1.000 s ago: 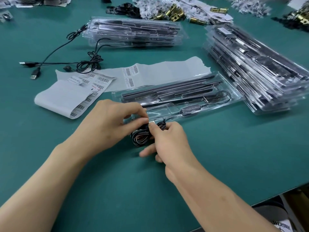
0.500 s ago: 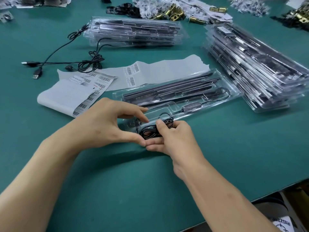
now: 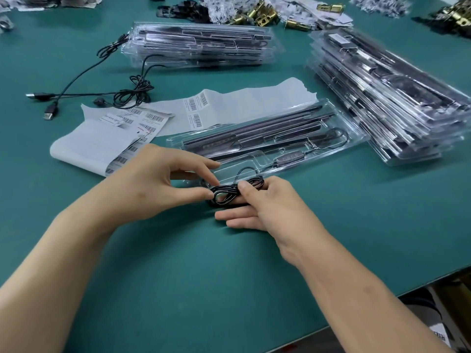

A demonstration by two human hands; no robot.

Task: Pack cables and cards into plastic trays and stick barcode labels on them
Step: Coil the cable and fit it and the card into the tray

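A coiled black cable (image 3: 230, 193) lies at the near edge of a clear plastic tray (image 3: 354, 141) that holds long dark strips and an inline controller. My left hand (image 3: 150, 184) pinches the coil's left end between thumb and fingers. My right hand (image 3: 267, 207) holds the coil's right part, thumb on top and fingers beneath it. Barcode label sheets (image 3: 102, 141) lie to the left of the tray, and a torn white backing sheet (image 3: 254, 103) lies behind it.
Two stacks of packed clear trays stand on the green table, one at the back (image 3: 201, 44) and one at the right (image 3: 387, 98). Loose black USB cables (image 3: 107, 93) lie at the back left. Brass hardware (image 3: 257, 15) is piled along the far edge. The table edge (image 3: 382, 299) runs at the lower right.
Both hands have carried the coiled cable a little forward to the tray's near edge. The right thumb now lies over the coil, and the left fingers have spread more.
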